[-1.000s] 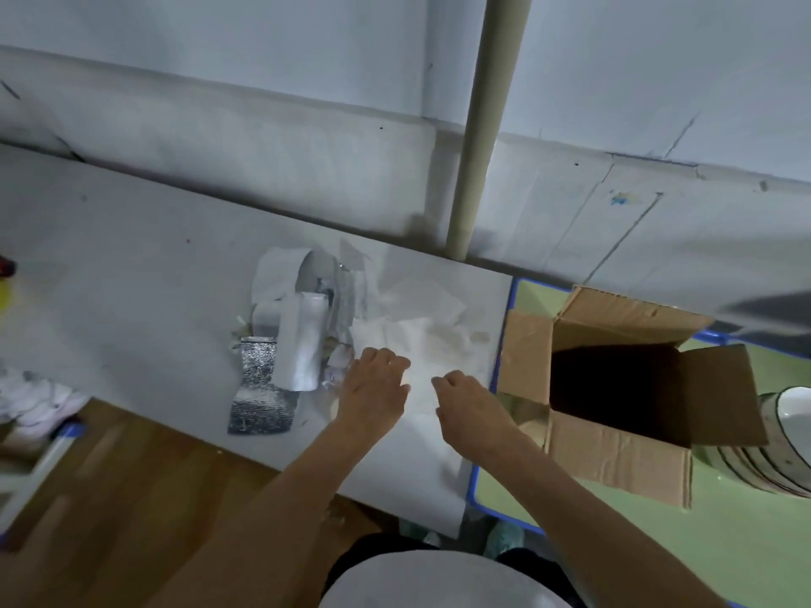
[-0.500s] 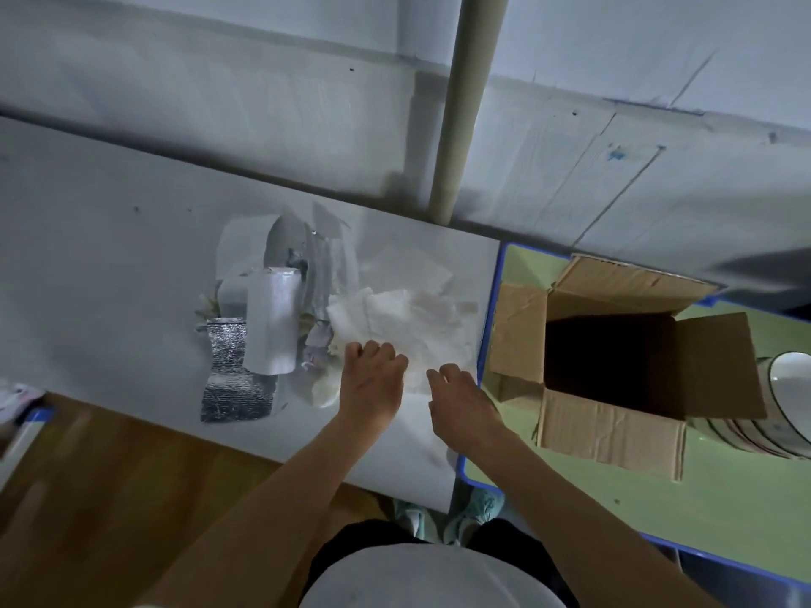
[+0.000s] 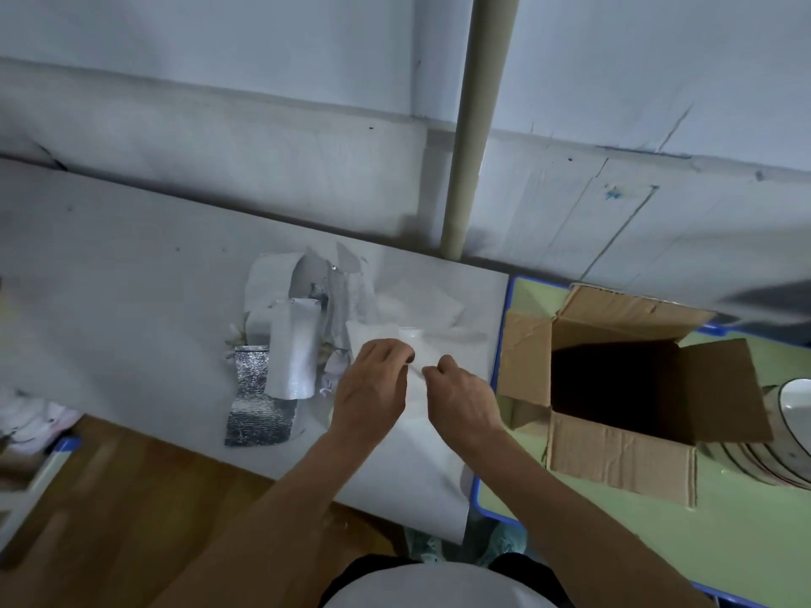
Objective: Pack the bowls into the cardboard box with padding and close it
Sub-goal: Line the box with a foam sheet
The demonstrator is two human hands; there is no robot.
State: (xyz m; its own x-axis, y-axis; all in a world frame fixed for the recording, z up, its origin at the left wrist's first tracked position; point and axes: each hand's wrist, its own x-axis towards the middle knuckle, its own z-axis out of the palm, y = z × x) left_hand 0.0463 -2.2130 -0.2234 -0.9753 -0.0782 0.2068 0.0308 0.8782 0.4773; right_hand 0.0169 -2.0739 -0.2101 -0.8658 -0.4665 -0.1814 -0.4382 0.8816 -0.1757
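L hand (image 3: pixel 373 381), R hand (image 3: pixel 461 399): fingers curled, close.

I've only the head view, wide-angle, looking forward and steeply down, close over the white table (image 3: pixel 131 300) and cardboard box (image 3: pixel 614 458)

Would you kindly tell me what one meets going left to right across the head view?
Silver foil sheet → left hand → right hand, both pinching the white padding sheet → cardboard box → stacked bowls.

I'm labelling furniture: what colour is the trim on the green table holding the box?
Blue trim, running along the green table; the head view shows it best.
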